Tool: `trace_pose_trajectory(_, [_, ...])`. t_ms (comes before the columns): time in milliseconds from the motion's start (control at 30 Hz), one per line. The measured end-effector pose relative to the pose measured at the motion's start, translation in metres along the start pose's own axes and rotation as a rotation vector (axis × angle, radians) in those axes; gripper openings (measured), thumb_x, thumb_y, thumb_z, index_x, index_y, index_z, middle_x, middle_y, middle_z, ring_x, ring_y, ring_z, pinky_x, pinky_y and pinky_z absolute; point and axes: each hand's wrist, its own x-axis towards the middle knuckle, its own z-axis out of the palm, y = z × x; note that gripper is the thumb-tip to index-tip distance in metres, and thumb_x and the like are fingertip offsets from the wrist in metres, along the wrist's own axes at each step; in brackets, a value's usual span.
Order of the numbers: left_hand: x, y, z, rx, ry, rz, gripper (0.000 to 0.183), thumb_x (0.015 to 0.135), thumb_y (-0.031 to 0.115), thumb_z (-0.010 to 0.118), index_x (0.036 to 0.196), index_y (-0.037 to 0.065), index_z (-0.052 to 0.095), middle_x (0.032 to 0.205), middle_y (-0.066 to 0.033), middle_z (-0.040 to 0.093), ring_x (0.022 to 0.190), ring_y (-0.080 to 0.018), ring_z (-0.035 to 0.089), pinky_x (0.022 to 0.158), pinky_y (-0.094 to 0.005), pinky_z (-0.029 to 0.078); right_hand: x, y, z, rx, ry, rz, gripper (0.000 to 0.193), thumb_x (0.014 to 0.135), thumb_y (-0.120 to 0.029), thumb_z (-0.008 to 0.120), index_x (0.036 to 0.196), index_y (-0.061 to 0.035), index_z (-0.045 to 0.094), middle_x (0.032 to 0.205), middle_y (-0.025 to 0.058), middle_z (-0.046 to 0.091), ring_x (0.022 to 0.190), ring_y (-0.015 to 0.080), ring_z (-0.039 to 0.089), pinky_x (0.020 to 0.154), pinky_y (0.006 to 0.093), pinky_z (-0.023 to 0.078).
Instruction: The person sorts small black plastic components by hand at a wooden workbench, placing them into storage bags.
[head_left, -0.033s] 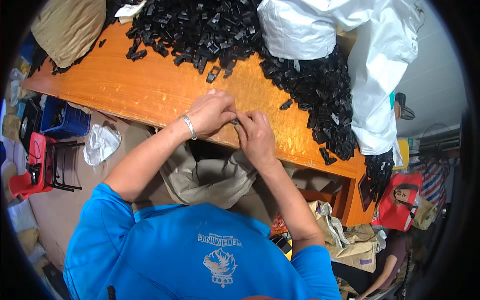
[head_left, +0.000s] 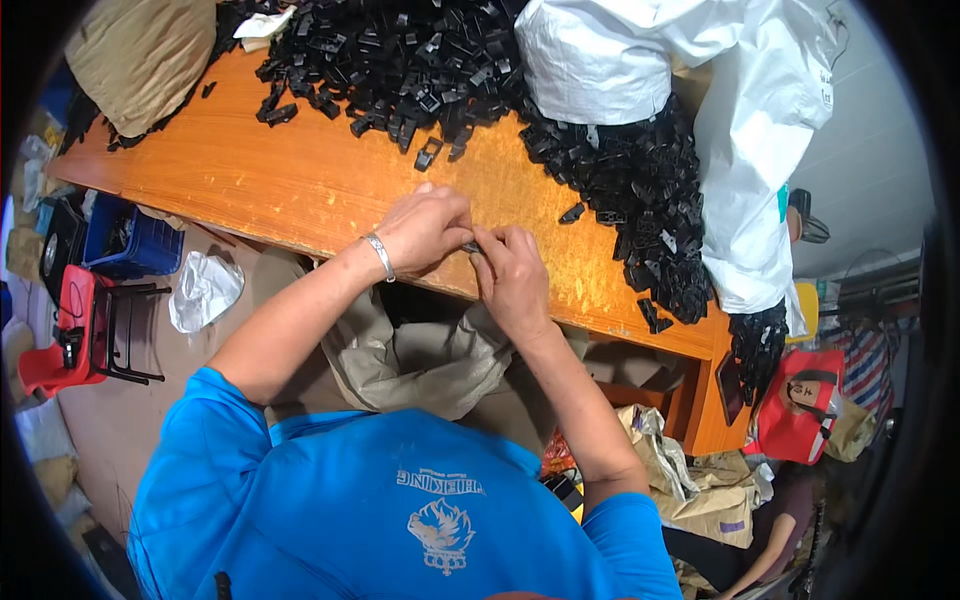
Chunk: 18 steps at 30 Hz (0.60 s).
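Note:
My left hand (head_left: 425, 228), with a silver bracelet at the wrist, is closed over the near edge of the wooden table (head_left: 250, 180). Its fingertips meet those of my right hand (head_left: 515, 270), which is also closed. Between them shows a bit of a small black plastic piece (head_left: 470, 246), pinched from both sides; most of it is hidden by the fingers. Just beyond the hands lies a loose black plastic clip (head_left: 428, 154). Another black piece (head_left: 572, 213) rests to the right. Farther back spreads a large heap of black plastic clips (head_left: 400, 65).
A white sack (head_left: 750, 170) stands over the heap on the right, and a brown sack (head_left: 140, 60) sits far left. Below the table edge hangs an open grey-beige sack (head_left: 420, 365). A red chair (head_left: 65, 340) and blue crate (head_left: 130, 245) are left; another person's arm (head_left: 765, 560) shows lower right.

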Motion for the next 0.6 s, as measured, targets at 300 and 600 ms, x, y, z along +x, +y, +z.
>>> trace_pose_trajectory(300, [0.001, -0.023, -0.031, 0.101, 0.344, -0.05, 0.027, 0.094, 0.02, 0.081, 0.114, 0.003, 0.074, 0.11, -0.0164, 0.069, 0.111, -0.0362, 0.067, 0.096, -0.0459, 0.055, -0.003, 0.049, -0.049, -0.044, 0.062, 0.087, 0.028, 0.097, -0.016, 0.077, 0.122, -0.0038, 0.076, 0.11, 0.0189, 0.072, 0.097, 0.0397, 0.073, 0.085, 0.0464, 0.06])
trace_pose_trajectory(600, [0.051, -0.026, -0.027, 0.407, 0.306, -0.211, 0.035, 0.092, 0.026, 0.083, 0.107, 0.001, 0.063, 0.112, -0.0198, 0.07, 0.104, -0.0415, 0.071, 0.087, -0.0509, 0.059, 0.042, 0.086, -0.052, -0.55, -0.101, 0.395, 0.036, 0.095, -0.026, 0.08, 0.125, -0.0059, 0.077, 0.107, 0.0222, 0.072, 0.09, 0.0435, 0.075, 0.08, 0.0507, 0.062])
